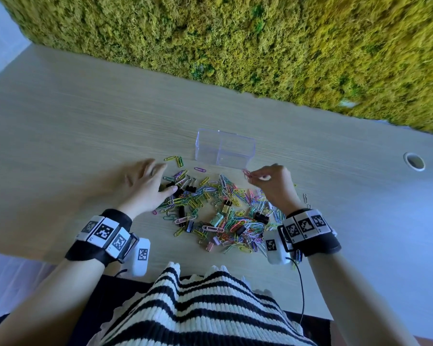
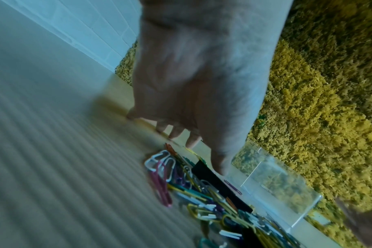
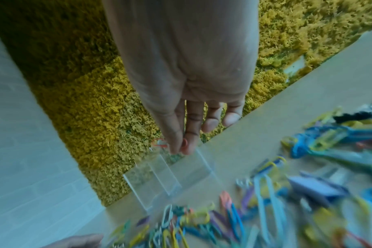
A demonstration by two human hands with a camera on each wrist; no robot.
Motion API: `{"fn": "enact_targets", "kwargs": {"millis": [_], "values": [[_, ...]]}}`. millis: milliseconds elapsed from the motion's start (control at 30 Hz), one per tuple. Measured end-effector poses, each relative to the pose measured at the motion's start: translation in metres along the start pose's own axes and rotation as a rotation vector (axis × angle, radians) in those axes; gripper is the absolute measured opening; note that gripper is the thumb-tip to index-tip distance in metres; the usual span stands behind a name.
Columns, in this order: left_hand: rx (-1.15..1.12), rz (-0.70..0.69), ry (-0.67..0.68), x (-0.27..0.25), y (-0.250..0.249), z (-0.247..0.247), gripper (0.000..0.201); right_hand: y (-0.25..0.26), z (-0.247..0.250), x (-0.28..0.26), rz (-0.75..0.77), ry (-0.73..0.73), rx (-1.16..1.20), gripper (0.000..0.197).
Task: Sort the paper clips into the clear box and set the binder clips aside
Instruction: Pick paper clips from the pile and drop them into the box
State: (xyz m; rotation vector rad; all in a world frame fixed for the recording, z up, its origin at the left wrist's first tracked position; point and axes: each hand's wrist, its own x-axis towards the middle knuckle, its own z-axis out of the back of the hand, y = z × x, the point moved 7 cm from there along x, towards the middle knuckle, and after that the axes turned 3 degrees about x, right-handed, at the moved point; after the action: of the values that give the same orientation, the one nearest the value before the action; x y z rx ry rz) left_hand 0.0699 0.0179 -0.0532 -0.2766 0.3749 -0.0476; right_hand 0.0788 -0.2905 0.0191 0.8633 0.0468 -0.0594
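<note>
A heap of coloured paper clips (image 1: 218, 213) mixed with binder clips lies mid-table, in front of the clear box (image 1: 225, 149), which looks to have nothing in it. My right hand (image 1: 251, 176) hovers just short of the box's near right corner and pinches a pink paper clip (image 1: 246, 174) between thumb and forefinger. The right wrist view shows this hand (image 3: 179, 149) with the clip (image 3: 159, 143) above the box (image 3: 170, 181). My left hand (image 1: 164, 178) is spread over the heap's left edge, its thumb touching a black binder clip (image 1: 175, 190). The left wrist view shows that clip (image 2: 208, 174) under the thumb.
More binder clips lie in the heap: black (image 1: 260, 217), mint green (image 1: 216, 218) and pink (image 1: 210, 245). A few loose clips (image 1: 175, 159) lie left of the box. A moss wall (image 1: 260, 41) backs the wooden table (image 1: 85, 121). A cable hole (image 1: 414, 161) sits at the right.
</note>
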Motion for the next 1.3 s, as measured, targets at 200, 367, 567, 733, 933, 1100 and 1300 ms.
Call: {"fn": "enact_targets", "kwargs": {"millis": [200, 367, 567, 733, 933, 1100, 1300], "values": [[0.047, -0.143, 0.110, 0.017, -0.016, -0.005, 0.083, 0.037, 0.017, 0.026, 0.165, -0.120, -0.019, 0.012], [0.092, -0.365, 0.222, -0.001, -0.052, -0.019, 0.077, 0.055, 0.008, 0.048, 0.289, -0.120, -0.271, 0.013], [-0.014, -0.430, 0.098, -0.005, -0.061, -0.007, 0.069, 0.051, -0.008, 0.053, 0.304, -0.084, -0.401, 0.021], [0.073, -0.393, 0.118, 0.009, -0.061, -0.011, 0.073, 0.049, 0.008, 0.025, 0.432, -0.258, -0.227, 0.017], [0.184, -0.548, 0.191, 0.004, -0.097, -0.028, 0.071, 0.014, -0.029, -0.004, 0.251, 0.065, -0.246, 0.030], [0.096, -0.683, 0.065, -0.015, -0.114, -0.021, 0.060, -0.013, -0.051, -0.006, 0.082, 0.211, -0.331, 0.038], [0.091, -0.517, 0.057, -0.008, -0.093, -0.010, 0.065, -0.010, -0.071, -0.015, 0.164, 0.317, -0.414, 0.046]]}}
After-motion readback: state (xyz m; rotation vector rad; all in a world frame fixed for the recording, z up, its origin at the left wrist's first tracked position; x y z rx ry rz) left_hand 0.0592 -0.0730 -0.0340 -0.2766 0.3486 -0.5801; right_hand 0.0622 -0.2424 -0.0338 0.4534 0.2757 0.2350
